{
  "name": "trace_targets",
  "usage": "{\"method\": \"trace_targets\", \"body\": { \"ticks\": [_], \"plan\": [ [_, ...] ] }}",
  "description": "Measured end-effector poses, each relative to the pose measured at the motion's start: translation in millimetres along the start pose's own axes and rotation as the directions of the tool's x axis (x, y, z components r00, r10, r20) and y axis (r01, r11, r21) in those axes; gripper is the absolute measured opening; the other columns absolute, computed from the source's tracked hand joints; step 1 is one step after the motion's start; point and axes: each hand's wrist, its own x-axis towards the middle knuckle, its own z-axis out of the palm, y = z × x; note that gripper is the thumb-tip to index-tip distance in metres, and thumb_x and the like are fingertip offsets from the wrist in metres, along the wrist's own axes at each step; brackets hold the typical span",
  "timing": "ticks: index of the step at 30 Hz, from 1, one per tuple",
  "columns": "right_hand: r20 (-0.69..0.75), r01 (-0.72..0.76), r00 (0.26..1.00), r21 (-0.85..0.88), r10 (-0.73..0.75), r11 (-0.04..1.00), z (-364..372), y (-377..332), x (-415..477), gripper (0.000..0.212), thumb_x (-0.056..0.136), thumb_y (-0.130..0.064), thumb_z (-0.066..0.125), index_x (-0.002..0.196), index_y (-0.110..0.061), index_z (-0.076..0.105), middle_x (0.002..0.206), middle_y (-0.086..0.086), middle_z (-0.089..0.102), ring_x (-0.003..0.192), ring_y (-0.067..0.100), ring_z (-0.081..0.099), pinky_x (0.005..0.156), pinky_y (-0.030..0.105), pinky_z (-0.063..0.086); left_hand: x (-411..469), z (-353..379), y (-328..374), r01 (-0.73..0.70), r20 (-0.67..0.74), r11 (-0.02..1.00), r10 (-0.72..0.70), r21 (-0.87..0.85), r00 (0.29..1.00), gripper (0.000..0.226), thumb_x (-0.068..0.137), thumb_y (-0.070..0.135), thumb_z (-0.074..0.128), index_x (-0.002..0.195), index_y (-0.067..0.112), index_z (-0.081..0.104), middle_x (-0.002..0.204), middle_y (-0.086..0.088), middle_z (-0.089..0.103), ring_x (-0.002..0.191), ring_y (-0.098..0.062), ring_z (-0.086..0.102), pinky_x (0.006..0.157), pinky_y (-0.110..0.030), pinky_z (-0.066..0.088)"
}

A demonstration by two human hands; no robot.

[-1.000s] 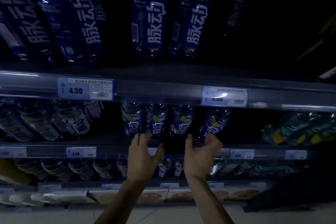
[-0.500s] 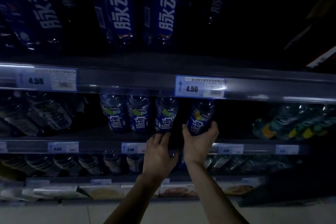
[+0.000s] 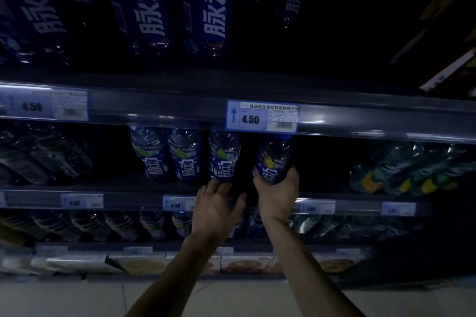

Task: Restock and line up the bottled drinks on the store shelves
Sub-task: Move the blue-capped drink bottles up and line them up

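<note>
A dim store aisle, its drink shelves stacked several tiers high and edged with price strips. On the middle shelf [image 3: 116, 189], the right hand [image 3: 277, 197] is wrapped around the base of a blue-labelled bottle [image 3: 273, 159], fingers curled up its lower sides, the bottle tilted slightly and standing apart at the right end of its row. Just left of that grip, across a dark gap, the left hand [image 3: 215, 207] reaches for the foot of the next bottle [image 3: 223, 156]; its fingertips touch or nearly touch the base, and whether it has a hold cannot be told. Two more matching bottles [image 3: 170, 154] stand close together further left. Directly above the held bottle, a price tag [image 3: 262, 116] reading 4.50 is clipped to the upper shelf's edge. Taller blue bottles [image 3: 208, 5] fill the tier overhead, and greenish bottles [image 3: 407, 170] lie well to the right on the same shelf.
</note>
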Motion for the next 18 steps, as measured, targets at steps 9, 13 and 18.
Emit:
{"method": "trace_targets", "body": {
  "ticks": [9,13,18],
  "plan": [
    [0.142,-0.006,0.99,-0.006,0.007,1.0,-43.2,-20.8,-30.6,0.068,0.067,-0.02,0.086,0.126,-0.011,0.053,0.117,0.007,0.063,0.104,0.018,0.062,0.085,0.03,0.053,-7.3,-46.6,22.0,-0.122,-0.154,0.986,0.104,-0.115,0.983,0.047,0.087,0.04,0.061,0.121,0.009,0.056,0.116,-0.012,0.055,0.107,-0.028,0.053,0.087,-0.042,0.051],
    [0.155,0.016,0.988,-0.024,-0.012,1.0,-66.2,-41.6,-57.4,0.06,0.064,-0.012,0.085,0.112,-0.027,0.052,0.107,0.004,0.065,0.094,0.019,0.064,0.074,0.027,0.054,-14.2,-77.8,32.8,-0.185,-0.175,0.975,0.162,-0.126,0.971,0.044,0.086,0.037,0.061,0.117,0.005,0.058,0.116,-0.015,0.056,0.104,-0.031,0.056,0.085,-0.045,0.051],
    [0.148,0.053,0.988,0.015,-0.054,0.998,-90.7,-76.0,-82.8,0.068,0.065,-0.013,0.085,0.123,-0.02,0.05,0.117,0.006,0.06,0.104,0.019,0.06,0.087,0.029,0.053,-26.9,-122.6,50.3,-0.23,-0.196,0.95,0.19,-0.21,0.962,0.042,0.086,0.034,0.058,0.117,0.006,0.058,0.118,-0.011,0.057,0.106,-0.028,0.057,0.086,-0.041,0.051]
  ]
}}
